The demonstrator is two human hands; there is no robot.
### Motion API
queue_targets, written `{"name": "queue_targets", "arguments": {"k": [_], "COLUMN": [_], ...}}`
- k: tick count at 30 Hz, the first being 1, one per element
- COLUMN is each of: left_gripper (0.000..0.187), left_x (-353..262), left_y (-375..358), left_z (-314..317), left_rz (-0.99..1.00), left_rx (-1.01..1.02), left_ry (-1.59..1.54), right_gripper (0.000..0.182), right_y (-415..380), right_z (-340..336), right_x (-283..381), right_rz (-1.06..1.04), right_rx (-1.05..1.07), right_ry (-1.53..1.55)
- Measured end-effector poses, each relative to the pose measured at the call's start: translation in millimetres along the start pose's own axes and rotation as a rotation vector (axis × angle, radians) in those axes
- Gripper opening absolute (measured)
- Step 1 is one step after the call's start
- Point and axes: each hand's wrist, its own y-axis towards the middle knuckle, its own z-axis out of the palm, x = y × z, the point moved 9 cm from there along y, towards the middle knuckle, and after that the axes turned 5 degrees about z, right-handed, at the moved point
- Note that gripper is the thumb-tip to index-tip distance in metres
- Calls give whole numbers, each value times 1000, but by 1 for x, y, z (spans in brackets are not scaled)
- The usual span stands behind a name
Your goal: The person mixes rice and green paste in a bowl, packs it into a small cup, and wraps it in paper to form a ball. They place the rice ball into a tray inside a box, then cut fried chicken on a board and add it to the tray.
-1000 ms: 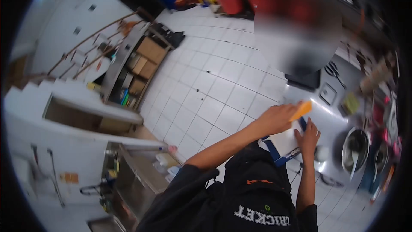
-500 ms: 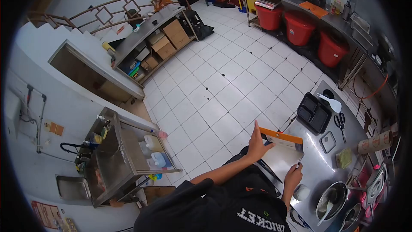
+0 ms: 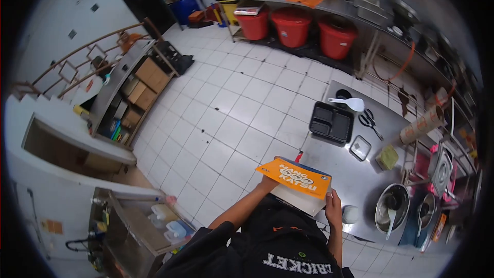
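An orange cardboard food box with white "MANG KATSU" lettering is held in front of my body, beside the near left edge of the steel table. Its pale inner side shows below the printed panel. My left hand grips the box's left side, with the fingers hidden behind the orange panel. On the right edge, my right hand is closed. Farther along the table are a black compartment tray, a white rice paddle and black-handled scissors.
A clear lid, a greenish square container, a paper-wrapped roll and a steel bowl with a spoon occupy the table's right side. Red bins stand under the back counter. A sink stand is at lower left.
The view has turned to the right. The orange panel has swung down, so its printed face now shows. My left hand has gone from spread fingers at the box's edge to gripping behind the panel.
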Motion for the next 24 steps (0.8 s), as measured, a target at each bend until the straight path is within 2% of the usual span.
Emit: {"name": "queue_targets", "arguments": {"k": [2, 3, 6, 8, 10, 11, 12, 13, 14, 15, 16, 17, 20, 21, 24], "left_gripper": [42, 34, 34, 41, 44, 39, 36, 35, 36, 39, 44, 56, 60, 58, 55], "left_x": [-13, 29, -41, -42, -33, -4, 10, 6, 35, 13, 11, -25, -60, -61, -61], "left_y": [17, 9, 33, 37, 31, 23, 21, 28, 21, 28, 26, 29, 20, 15, -14], "left_z": [4, 7, -11, -13, -6, -2, 1, 7, 19, 19, 17, 15, 24, 28, 41], "left_rz": [95, -360, -462, -478, -542, -529, -435, -397, -374, -479, -456, -561, -157, -135, -69], "left_rx": [214, 364, 376, 363, 304, 179, 124, 217, 225, 285, 164, 238, 295, 398, 710], "left_ry": [417, 434, 180, 94, -40, -61, 8, -12, -130, 20, 63, 160, 79, 108, 180], "right_gripper": [33, 33, 30, 30, 37, 41, 45, 21, 21, 26, 34, 37, 40, 41, 41], "right_y": [1, 3, 0, 1, 10, 9, 3, 11, 14, 17, 20, 19, 17, 17, 23], "right_z": [-5, -8, -11, -11, -13, -14, -15, -14, -16, -20, -23, -27, -38, -40, -41], "right_x": [-29, -44, -51, -68, -88, -81, -55, -73, -74, -78, -77, -72, -59, -59, -63], "right_rz": [72, 128, 277, 298, 62, -35, -187, 52, 68, 60, 80, 153, 284, 321, 224], "right_rx": [-17, -19, -72, -142, -277, -344, -488, -359, -386, -453, -476, -497, -531, -537, -540], "right_ry": [84, 150, 267, 228, -241, -445, -426, -512, -548, -467, -481, -459, -396, -376, -462]}}
